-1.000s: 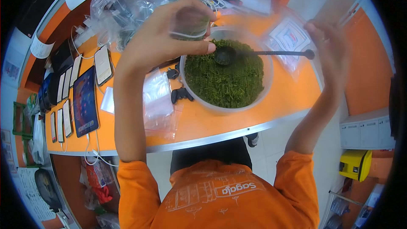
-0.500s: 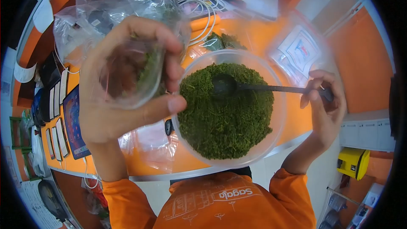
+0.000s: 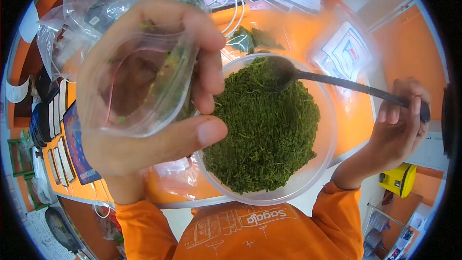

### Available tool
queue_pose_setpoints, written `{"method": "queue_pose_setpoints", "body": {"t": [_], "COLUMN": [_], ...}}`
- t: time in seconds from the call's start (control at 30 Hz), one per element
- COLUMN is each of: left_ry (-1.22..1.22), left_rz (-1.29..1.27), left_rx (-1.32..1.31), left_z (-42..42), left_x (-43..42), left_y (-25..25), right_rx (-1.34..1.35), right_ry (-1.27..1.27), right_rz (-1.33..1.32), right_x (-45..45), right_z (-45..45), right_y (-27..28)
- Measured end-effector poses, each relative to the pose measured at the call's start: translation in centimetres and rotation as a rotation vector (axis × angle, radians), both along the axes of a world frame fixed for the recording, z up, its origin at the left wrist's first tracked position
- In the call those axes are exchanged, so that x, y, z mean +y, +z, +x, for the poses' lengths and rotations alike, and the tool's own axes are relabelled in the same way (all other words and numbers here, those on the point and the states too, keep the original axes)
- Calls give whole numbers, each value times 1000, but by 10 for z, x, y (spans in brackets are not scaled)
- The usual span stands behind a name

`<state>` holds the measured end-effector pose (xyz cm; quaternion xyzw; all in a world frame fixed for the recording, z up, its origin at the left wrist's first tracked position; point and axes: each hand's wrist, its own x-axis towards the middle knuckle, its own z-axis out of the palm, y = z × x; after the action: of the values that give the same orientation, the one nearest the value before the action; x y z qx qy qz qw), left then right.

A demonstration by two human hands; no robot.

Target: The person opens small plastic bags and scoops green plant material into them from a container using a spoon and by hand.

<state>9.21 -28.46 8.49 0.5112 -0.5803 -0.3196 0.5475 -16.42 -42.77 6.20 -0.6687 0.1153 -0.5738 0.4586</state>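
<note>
My left hand [image 3: 120, 149] is wrapped round a clear zip bag [image 3: 144, 86], its mouth held wide with green bits clinging inside. In my right hand [image 3: 402, 120] is the end of a long black spoon [image 3: 337, 82], its bowl raised over the far side of a round plastic tub [image 3: 329, 149]. The tub is heaped with crumbly, chopped green herb [image 3: 264, 139]. Blur keeps me from telling what the spoon's bowl carries. The left thumb and fingertips hang above the tub's left edge.
Large clear plastic bags [image 3: 110, 9] lie at the back left, near white cables [image 3: 238, 5]. A labelled bag [image 3: 344, 50] lies right of the tub. Several phones [image 3: 60, 163] and a tablet [image 3: 79, 144] line the left side of the orange table [image 3: 211, 183].
My right hand has moved right and the spoon has lifted off the herb, now slanting down to the right. The left hand with the zip bag looks larger, closer to the camera.
</note>
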Motion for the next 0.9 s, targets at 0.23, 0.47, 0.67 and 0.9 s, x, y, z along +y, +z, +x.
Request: {"method": "queue_pose_setpoints", "body": {"t": [0.23,0.47,0.67,0.9], "left_ry": [92,-59,-279,-496], "left_rz": [148,108,19,-158], "left_rx": [78,10,-347,-591], "left_z": [-10,-12,-8,-21], "left_x": [5,7,-8,-54], "left_y": [10,6,12,7], "right_rx": [-6,-13,-8,37], "right_ry": [-25,23,20,30], "right_rz": [0,-13,21,35], "right_x": [4,-1,-5,-6], "right_z": [-2,0,7,21], "right_y": [3,1,-1,4]}}
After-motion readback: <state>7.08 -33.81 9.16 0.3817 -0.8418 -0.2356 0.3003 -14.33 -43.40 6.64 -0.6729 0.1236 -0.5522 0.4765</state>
